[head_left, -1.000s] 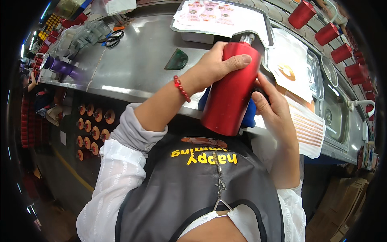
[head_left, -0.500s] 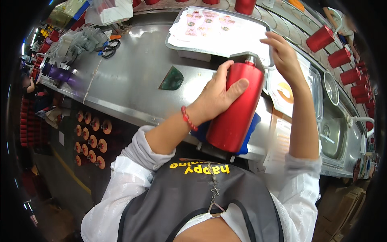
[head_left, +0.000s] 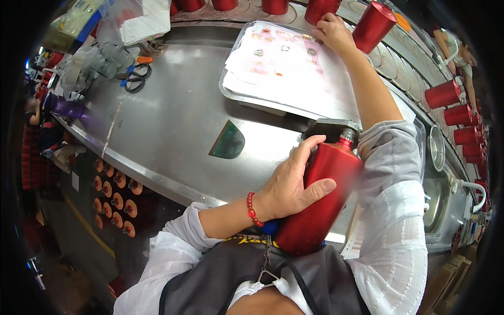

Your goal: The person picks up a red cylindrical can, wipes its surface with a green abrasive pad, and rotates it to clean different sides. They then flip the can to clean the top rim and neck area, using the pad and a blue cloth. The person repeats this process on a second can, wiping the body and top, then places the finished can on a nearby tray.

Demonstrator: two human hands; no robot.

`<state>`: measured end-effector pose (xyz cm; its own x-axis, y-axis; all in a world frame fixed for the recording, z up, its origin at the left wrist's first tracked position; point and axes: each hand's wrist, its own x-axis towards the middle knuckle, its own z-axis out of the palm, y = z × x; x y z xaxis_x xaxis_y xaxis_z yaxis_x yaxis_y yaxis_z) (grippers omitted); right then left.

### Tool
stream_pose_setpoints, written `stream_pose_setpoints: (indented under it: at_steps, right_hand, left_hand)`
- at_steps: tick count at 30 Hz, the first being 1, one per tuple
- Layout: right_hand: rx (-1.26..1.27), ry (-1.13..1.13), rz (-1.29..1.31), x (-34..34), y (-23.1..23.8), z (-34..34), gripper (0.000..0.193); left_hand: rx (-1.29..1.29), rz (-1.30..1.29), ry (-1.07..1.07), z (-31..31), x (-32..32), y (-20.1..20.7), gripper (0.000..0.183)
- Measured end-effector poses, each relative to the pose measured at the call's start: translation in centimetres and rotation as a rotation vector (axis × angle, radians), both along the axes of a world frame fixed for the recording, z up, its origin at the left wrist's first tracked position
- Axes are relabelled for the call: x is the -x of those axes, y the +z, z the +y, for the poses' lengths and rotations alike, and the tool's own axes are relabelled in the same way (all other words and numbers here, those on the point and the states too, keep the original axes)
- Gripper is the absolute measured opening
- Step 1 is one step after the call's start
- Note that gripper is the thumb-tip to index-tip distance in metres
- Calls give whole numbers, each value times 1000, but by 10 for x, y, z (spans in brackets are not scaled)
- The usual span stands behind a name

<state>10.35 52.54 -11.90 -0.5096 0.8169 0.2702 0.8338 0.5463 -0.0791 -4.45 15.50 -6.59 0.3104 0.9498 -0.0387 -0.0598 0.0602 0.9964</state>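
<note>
A red metal bottle (head_left: 325,191) with a threaded neck leans, tilted, in front of my body. My left hand (head_left: 294,191) is wrapped round its left side, thumb across the front. A dark holder (head_left: 328,126) shows behind its neck, and a bit of blue (head_left: 270,227) under it. My right hand (head_left: 336,34) is stretched to the far right corner of a tray (head_left: 231,94) of printed sheets (head_left: 286,63). Its fingers are bent together close to a standing red bottle (head_left: 319,9); what they pinch, if anything, is hidden. A green rounded scraper (head_left: 229,142) lies on the metal table.
Red bottles (head_left: 375,26) stand along a curved conveyor (head_left: 404,65) at the back and right. Scissors (head_left: 137,81) and crumpled plastic (head_left: 86,68) lie at far left. A sink (head_left: 438,205) is at right. Several bottles with orange discs (head_left: 118,202) stand below the table's left edge.
My right hand has moved away and leftward, from beside the tray to its far corner, its fingers bending. The held bottle and my left hand have come lower in view, nearer my body.
</note>
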Motion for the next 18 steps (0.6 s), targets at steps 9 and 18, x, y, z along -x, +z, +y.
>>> stream_pose_setpoints:
  at_steps: [9,18]
  right_hand:
    - [-109,296,366,-23,152,-159,17]
    - [-163,441,143,-87,269,-326,20]
  left_hand:
    - [-244,0,-27,-24,11,-6,106]
    - [-751,565,-175,-81,40,5,115]
